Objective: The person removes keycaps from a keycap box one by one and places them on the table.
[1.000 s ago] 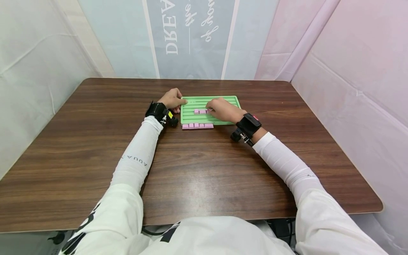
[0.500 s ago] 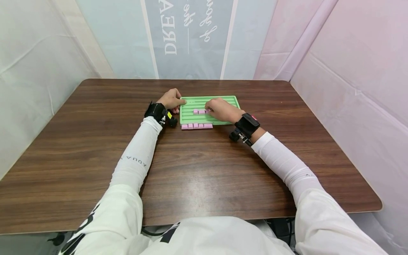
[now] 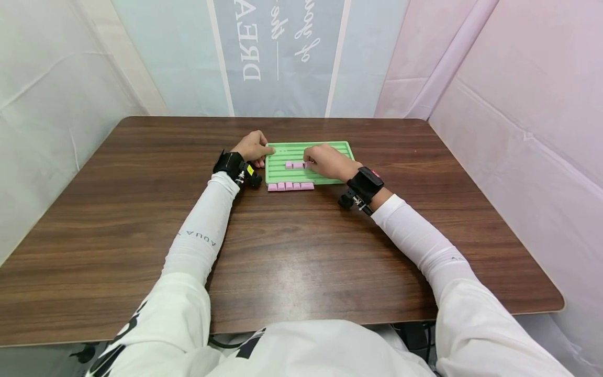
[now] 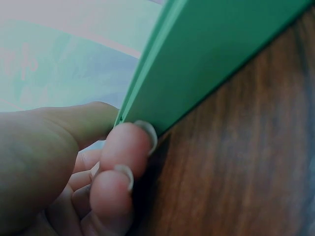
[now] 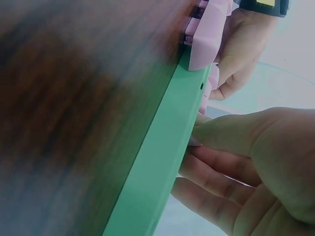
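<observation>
A green ridged tray (image 3: 282, 176) lies on the table. My left hand (image 3: 252, 146) grips its left edge; in the left wrist view the thumb is at the top rim and curled fingertips (image 4: 125, 147) meet the side wall (image 4: 206, 54). Several pink keycaps (image 3: 295, 165) stand in a row on the tray. At the right end of that row, my right hand (image 3: 330, 161) pinches a pink keycap, mostly hidden behind its fingers. Another row of pink keycaps (image 3: 290, 186) sits along the tray's front edge, seen close in the right wrist view as keycaps (image 5: 209, 37) against the green wall.
The brown wooden table (image 3: 301, 251) spreads around the tray on all sides. Pale cloth curtains (image 3: 42, 94) enclose it at the left, back and right. Black camera bands (image 3: 365, 187) sit on both wrists. Cables (image 3: 428, 337) hang below the front edge.
Both hands stay at the tray and the keycap rows keep their places. The whole head view has shifted very slightly.
</observation>
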The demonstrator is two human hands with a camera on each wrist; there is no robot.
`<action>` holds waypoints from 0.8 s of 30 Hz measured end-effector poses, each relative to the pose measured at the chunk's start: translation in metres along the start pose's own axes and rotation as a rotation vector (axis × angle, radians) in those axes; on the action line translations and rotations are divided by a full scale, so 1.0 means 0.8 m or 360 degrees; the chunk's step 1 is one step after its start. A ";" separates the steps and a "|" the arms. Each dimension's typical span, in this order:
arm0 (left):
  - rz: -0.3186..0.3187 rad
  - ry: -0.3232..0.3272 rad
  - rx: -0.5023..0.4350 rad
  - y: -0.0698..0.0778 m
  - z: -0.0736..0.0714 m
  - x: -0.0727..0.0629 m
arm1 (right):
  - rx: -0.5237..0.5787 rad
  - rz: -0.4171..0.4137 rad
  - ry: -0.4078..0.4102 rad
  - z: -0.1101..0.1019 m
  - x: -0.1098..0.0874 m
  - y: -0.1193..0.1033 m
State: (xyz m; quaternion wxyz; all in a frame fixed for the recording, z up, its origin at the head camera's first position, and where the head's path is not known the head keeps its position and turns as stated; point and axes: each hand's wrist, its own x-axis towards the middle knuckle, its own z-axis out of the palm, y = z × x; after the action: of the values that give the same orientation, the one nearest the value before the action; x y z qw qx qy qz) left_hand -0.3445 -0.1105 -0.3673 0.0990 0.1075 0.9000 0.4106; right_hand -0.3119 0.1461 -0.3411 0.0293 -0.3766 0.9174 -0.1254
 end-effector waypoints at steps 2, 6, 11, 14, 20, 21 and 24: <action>0.0000 0.0002 -0.0004 0.000 0.000 0.000 | 0.0006 0.0004 0.0007 0.000 0.000 0.000; -0.0003 -0.0002 -0.0001 -0.001 0.000 0.001 | -0.0001 -0.0003 0.0013 0.001 0.001 0.000; -0.0011 -0.0014 -0.0011 -0.003 0.000 0.002 | -0.0031 -0.0001 -0.0007 0.002 0.002 0.000; -0.0008 -0.0003 -0.0012 -0.002 0.001 0.001 | -0.0039 0.0008 -0.0030 0.002 0.002 0.001; 0.0012 -0.0002 -0.0012 -0.001 0.000 0.002 | -0.0015 0.0015 -0.0016 -0.001 0.002 0.004; 0.0013 -0.0002 -0.0011 -0.001 0.000 0.002 | -0.0009 0.0013 -0.0015 -0.002 0.002 0.005; 0.0002 -0.0005 -0.0010 -0.002 0.000 0.004 | -0.0001 0.0014 -0.0025 -0.003 0.003 0.005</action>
State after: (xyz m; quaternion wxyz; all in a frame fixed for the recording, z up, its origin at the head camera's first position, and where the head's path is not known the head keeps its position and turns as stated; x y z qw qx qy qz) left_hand -0.3474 -0.1109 -0.3686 0.1004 0.1084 0.8985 0.4133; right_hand -0.3168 0.1480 -0.3400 0.0368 -0.3736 0.9188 -0.1221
